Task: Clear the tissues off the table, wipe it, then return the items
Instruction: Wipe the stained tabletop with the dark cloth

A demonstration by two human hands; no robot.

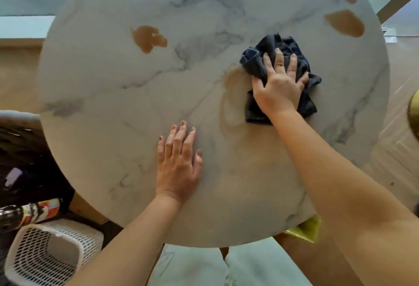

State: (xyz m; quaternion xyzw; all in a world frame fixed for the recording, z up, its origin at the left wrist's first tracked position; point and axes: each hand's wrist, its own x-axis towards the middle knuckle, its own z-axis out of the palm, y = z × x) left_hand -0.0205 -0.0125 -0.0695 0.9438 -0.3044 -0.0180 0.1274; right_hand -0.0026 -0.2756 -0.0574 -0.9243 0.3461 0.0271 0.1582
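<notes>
Marble counter (113, 95) has brown spills (148, 37); I'd press my flat right hand (280, 87) on the cloth (256, 63), sweeping upper left, flat left hand (179, 161) bracing.

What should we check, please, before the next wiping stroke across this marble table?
1. Right hand pressing flat on the dark cloth: ok.
2. Left hand bracing flat on the table: ok.
3. Tissues off the tabletop: ok, none visible.
4. Brown spills gone: not ok; a large patch lies just beyond the cloth, another further left.
5. Smear beside the cloth dry: cannot tell.
</notes>
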